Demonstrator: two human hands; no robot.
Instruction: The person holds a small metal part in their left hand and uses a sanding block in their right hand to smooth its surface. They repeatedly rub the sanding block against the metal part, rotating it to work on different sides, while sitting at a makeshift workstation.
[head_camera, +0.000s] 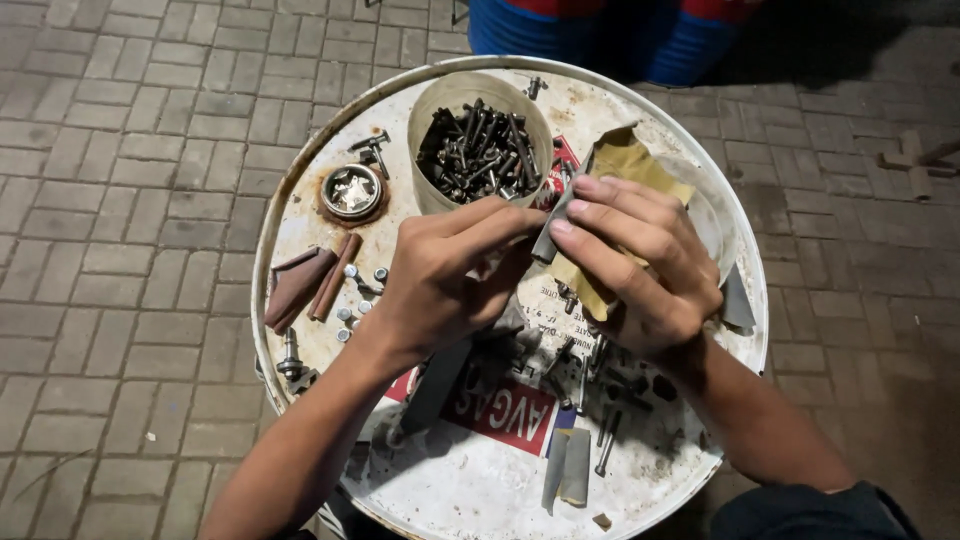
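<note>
Head view, looking straight down. We see a paved brick floor (120, 200) filling the left and right of the frame, and on it, at the centre, the round white top of a drum (480, 490) that serves as worktop, its rim rusted and its surface stained. At the upper edge of the frame stands a blue barrel (530, 30), just beyond the drum. Near the top of the worktop sits a pale plastic tub (425, 110) heaped with dark bolts (478, 155). Our two hands meet just below the tub: the left hand (440, 275) is curled, its fingertips closed on something too small for us to make out, while the right hand (640, 260) pinches a narrow grey strip (548, 235) between thumb and fingers, the strip lying at the centre of the frame, touching both hands. Under the right hand lies a folded yellow-brown sheet (625, 160). At the left of the worktop lie brown curled strips (305, 285), and above them a small round metal cap (352, 192). Loose bolts (600, 440) are scattered at lower right, beside two grey strips (567, 465) near the lower rim.
</note>
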